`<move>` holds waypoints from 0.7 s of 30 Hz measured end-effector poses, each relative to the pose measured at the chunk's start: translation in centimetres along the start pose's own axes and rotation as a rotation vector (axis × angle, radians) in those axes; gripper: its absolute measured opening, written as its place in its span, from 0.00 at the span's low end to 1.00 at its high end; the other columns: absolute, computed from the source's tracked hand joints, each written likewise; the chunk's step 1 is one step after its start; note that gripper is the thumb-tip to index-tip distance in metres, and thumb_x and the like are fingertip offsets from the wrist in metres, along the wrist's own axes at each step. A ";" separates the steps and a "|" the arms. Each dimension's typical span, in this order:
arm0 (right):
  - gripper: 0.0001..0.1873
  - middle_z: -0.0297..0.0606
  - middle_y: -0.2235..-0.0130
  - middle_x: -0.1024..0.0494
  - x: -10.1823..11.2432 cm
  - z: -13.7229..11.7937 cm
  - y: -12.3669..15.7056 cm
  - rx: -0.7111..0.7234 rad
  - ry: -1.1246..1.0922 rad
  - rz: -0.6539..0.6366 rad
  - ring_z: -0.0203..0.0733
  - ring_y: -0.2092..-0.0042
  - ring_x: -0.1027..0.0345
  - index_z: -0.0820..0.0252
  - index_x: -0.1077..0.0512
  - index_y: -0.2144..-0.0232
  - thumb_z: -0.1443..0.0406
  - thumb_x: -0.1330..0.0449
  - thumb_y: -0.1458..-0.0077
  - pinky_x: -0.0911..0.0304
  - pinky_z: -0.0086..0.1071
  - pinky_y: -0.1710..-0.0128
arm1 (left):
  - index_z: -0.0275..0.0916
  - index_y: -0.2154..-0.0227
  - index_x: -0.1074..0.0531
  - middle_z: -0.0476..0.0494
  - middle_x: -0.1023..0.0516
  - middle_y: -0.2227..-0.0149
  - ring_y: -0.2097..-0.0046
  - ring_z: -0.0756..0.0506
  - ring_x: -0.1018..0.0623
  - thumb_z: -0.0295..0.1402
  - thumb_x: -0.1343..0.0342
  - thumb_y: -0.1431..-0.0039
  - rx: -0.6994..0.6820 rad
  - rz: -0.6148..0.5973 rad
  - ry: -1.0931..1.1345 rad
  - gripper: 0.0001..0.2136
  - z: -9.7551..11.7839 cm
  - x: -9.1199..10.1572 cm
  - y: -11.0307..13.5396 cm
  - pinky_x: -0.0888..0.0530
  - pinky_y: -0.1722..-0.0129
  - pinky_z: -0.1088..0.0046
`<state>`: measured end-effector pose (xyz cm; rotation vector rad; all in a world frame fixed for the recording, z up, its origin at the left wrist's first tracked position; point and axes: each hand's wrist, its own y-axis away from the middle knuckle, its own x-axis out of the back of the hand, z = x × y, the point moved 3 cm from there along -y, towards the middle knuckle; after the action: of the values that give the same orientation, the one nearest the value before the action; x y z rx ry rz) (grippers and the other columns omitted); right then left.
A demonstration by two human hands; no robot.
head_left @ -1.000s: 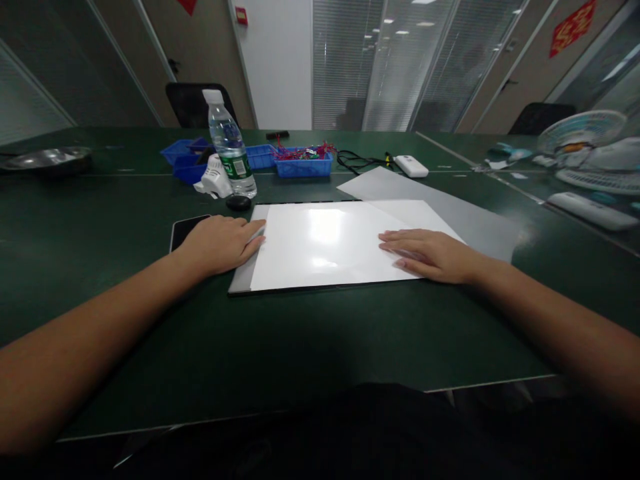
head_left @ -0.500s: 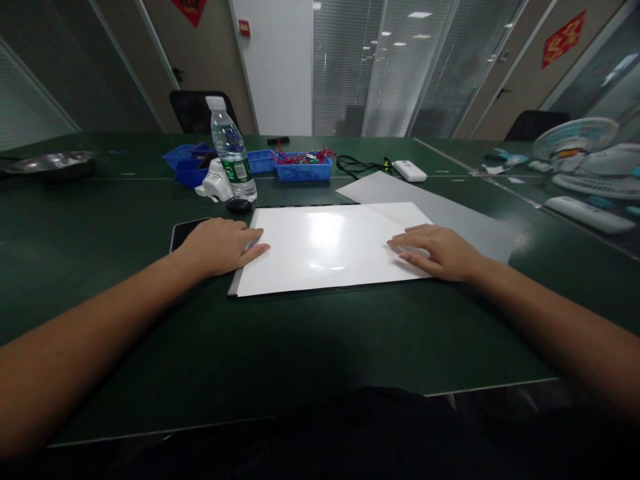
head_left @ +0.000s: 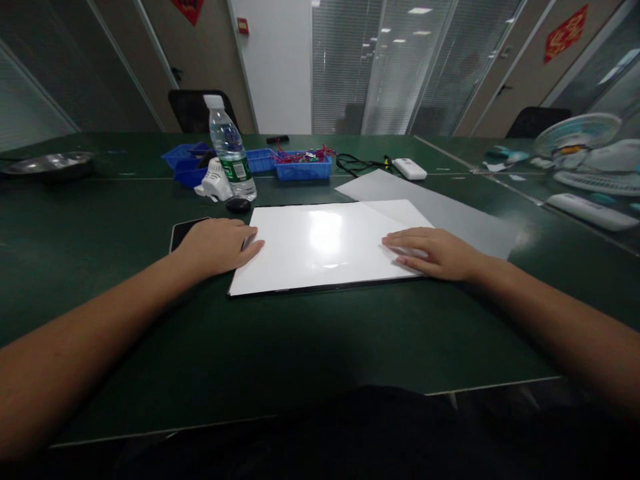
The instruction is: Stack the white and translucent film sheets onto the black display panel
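A white sheet (head_left: 320, 243) lies flat on a thin dark-edged board on the green table (head_left: 300, 340). My left hand (head_left: 217, 245) rests palm down at the sheet's left edge, fingers stretched out and touching it. My right hand (head_left: 433, 252) lies flat on the sheet's right side, fingers spread toward the left. Neither hand holds anything. A grey translucent sheet (head_left: 450, 213) lies under and behind the white one at the right.
A dark phone (head_left: 184, 231) lies beside my left hand. Behind it stand a water bottle (head_left: 229, 152), a black cap (head_left: 239, 205), a white tool (head_left: 215, 181) and blue trays (head_left: 303, 167). A white box (head_left: 410, 169) with cable, fans (head_left: 583, 137) at right, a metal bowl (head_left: 47, 163) at left.
The white sheet has slid left until it covers the board's grey left strip. My right hand moved with it; my left hand stayed at the left edge.
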<state>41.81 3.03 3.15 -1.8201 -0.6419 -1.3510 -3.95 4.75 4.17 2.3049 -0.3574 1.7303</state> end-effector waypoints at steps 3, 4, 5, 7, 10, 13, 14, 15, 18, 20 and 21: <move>0.25 0.45 0.38 0.16 0.3 0.1 -0.2 -0.016 0.049 0.017 0.56 0.39 0.20 0.53 0.19 0.36 0.53 0.43 0.26 0.25 0.54 0.38 | 0.38 0.32 0.24 0.29 0.19 0.39 0.41 0.28 0.20 0.55 0.66 0.24 0.015 -0.006 0.018 0.37 0.1 0.0 0.0 0.25 0.47 0.52; 0.24 0.45 0.39 0.16 0.5 0.4 -0.1 -0.046 0.081 0.034 0.56 0.39 0.20 0.52 0.19 0.36 0.53 0.43 0.26 0.26 0.55 0.37 | 0.38 0.32 0.24 0.29 0.19 0.38 0.41 0.28 0.20 0.55 0.67 0.24 0.019 -0.008 0.021 0.37 0.1 0.0 0.0 0.24 0.48 0.52; 0.25 0.45 0.39 0.16 0.6 0.9 -0.1 -0.089 0.120 0.058 0.57 0.38 0.21 0.52 0.19 0.36 0.53 0.43 0.26 0.27 0.57 0.36 | 0.38 0.31 0.24 0.28 0.19 0.38 0.41 0.28 0.20 0.55 0.67 0.24 0.021 -0.009 0.021 0.38 0.1 0.1 0.0 0.24 0.49 0.52; 0.28 0.47 0.35 0.19 0.7 2.5 0.4 -0.213 0.205 0.109 0.61 0.35 0.25 0.52 0.23 0.32 0.51 0.42 0.27 0.31 0.61 0.32 | 0.38 0.31 0.25 0.28 0.20 0.37 0.41 0.28 0.20 0.55 0.68 0.24 0.019 -0.008 0.016 0.38 0.1 0.1 0.0 0.24 0.50 0.53; 0.39 0.52 0.28 0.28 0.4 5.6 1.6 -0.423 0.300 0.120 0.66 0.28 0.33 0.58 0.31 0.25 0.46 0.42 0.30 0.36 0.63 0.29 | 0.38 0.31 0.24 0.28 0.20 0.38 0.42 0.29 0.19 0.55 0.68 0.24 0.011 -0.005 0.008 0.37 0.1 0.1 0.1 0.24 0.50 0.54; 0.43 0.57 0.29 0.27 -0.2 8.1 2.6 -0.595 0.319 0.049 0.68 0.29 0.31 0.64 0.31 0.25 0.42 0.46 0.29 0.33 0.61 0.31 | 0.39 0.32 0.24 0.29 0.19 0.38 0.42 0.29 0.19 0.55 0.67 0.23 0.010 -0.003 0.016 0.37 0.1 0.1 0.1 0.24 0.49 0.54; 0.43 0.58 0.30 0.25 -0.3 8.5 2.9 -0.631 0.324 0.024 0.68 0.32 0.28 0.65 0.29 0.27 0.41 0.47 0.29 0.30 0.61 0.33 | 0.39 0.32 0.24 0.29 0.19 0.38 0.42 0.29 0.19 0.55 0.67 0.23 0.011 -0.003 0.019 0.37 0.2 0.1 0.1 0.24 0.49 0.54; 0.42 0.58 0.32 0.23 -0.3 8.7 3.0 -0.653 0.338 0.006 0.69 0.35 0.25 0.64 0.27 0.28 0.41 0.48 0.28 0.28 0.61 0.36 | 0.39 0.32 0.24 0.29 0.19 0.38 0.41 0.29 0.20 0.54 0.67 0.23 0.012 -0.004 0.023 0.37 0.2 0.1 0.1 0.24 0.48 0.54; 0.36 0.54 0.43 0.15 0.1 8.2 2.9 -0.637 0.427 -0.017 0.67 0.47 0.18 0.58 0.20 0.35 0.43 0.49 0.27 0.23 0.60 0.46 | 0.38 0.31 0.24 0.28 0.20 0.38 0.41 0.28 0.20 0.54 0.67 0.24 0.012 -0.006 0.028 0.37 0.2 0.0 0.1 0.24 0.48 0.53; 0.31 0.53 0.51 0.12 0.5 7.5 2.7 -0.628 0.472 -0.006 0.63 0.54 0.17 0.56 0.17 0.40 0.47 0.49 0.26 0.23 0.57 0.50 | 0.37 0.32 0.24 0.27 0.20 0.38 0.41 0.28 0.20 0.54 0.67 0.23 0.004 -0.001 0.030 0.37 0.2 0.0 0.0 0.24 0.49 0.51; 0.29 0.53 0.55 0.12 0.7 7.2 2.6 -0.642 0.482 0.013 0.62 0.56 0.17 0.56 0.17 0.41 0.49 0.49 0.25 0.24 0.56 0.50 | 0.37 0.32 0.24 0.26 0.20 0.38 0.41 0.27 0.20 0.54 0.67 0.23 -0.001 0.005 0.029 0.37 0.2 -0.1 0.0 0.24 0.49 0.51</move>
<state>48.07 7.35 2.00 -1.8361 0.0787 -2.0537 -3.84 4.68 4.04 2.2782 -0.3584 1.7632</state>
